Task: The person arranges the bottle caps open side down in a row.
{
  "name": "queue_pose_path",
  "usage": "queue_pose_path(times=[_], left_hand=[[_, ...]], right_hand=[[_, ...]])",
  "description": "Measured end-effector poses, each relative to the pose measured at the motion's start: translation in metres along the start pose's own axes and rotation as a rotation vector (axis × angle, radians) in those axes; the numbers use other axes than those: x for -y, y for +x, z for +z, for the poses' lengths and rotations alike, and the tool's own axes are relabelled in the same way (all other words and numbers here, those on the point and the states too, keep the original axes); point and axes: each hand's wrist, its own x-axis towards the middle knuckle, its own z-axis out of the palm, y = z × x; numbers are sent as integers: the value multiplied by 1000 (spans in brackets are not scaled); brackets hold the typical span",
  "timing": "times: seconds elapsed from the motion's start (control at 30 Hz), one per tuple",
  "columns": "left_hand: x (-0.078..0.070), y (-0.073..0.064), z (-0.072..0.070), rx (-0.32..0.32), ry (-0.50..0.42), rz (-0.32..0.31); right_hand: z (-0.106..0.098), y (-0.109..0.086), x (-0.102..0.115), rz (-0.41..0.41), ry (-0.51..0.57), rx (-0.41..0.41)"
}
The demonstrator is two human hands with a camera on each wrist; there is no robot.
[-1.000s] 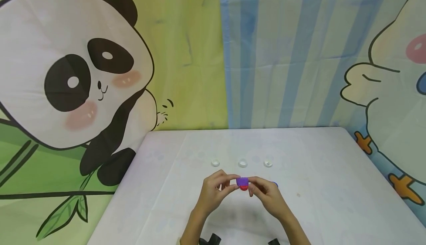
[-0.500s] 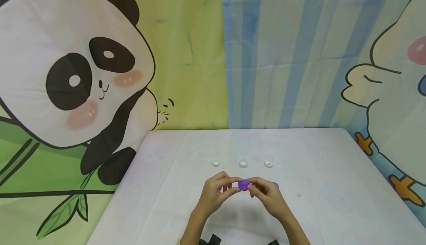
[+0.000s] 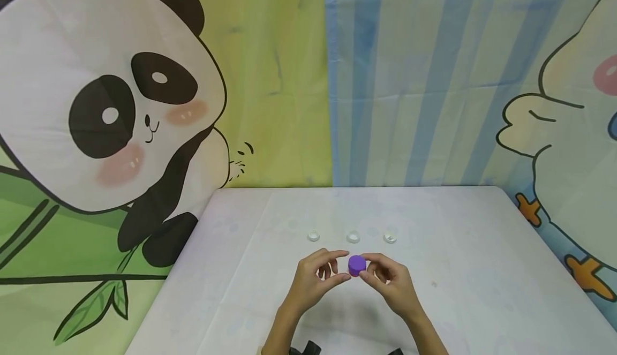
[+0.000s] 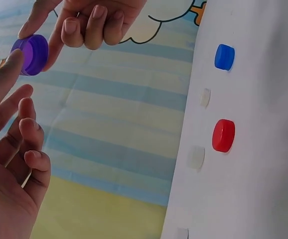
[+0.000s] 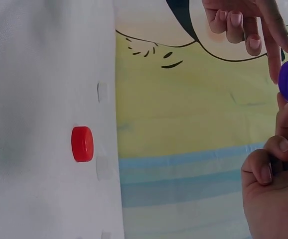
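Observation:
Between the thumb and index finger of my right hand [image 3: 392, 277] a purple bottle cap [image 3: 357, 265] is pinched above the table, its round flat top towards the head camera. The left wrist view shows the hollow inside of this cap [image 4: 34, 55]. My left hand [image 3: 315, 274] is on the cap's other side, thumb and index finger spread apart, fingertips right beside its edge. Below the held cap, a red bottle cap [image 4: 223, 135] lies on the table, mostly covered in the head view. A blue bottle cap [image 4: 224, 57] rests farther right, hidden behind my right hand from above.
Three small white round pieces stand in a row beyond the hands: left piece [image 3: 313, 235], middle piece [image 3: 353, 236] and right piece [image 3: 390, 236]. The white-covered table [image 3: 241, 291] ends at a printed curtain [image 3: 270, 103].
The purple cap has tilted from side-on to top-facing and shifted slightly right. My left thumb and index finger have parted from it. The blue cap's edge has gone behind my right hand.

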Motion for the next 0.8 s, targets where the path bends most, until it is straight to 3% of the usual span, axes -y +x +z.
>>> queue_pose_path(times=[0.4,0.8], left_hand=[[-2,0,0,-20,-48,0],[-10,3,-3,-7,-12,1]], right_hand=[[2,2,-2,-170,-16,-64],[5,3,-1,-169,-41,-65]])
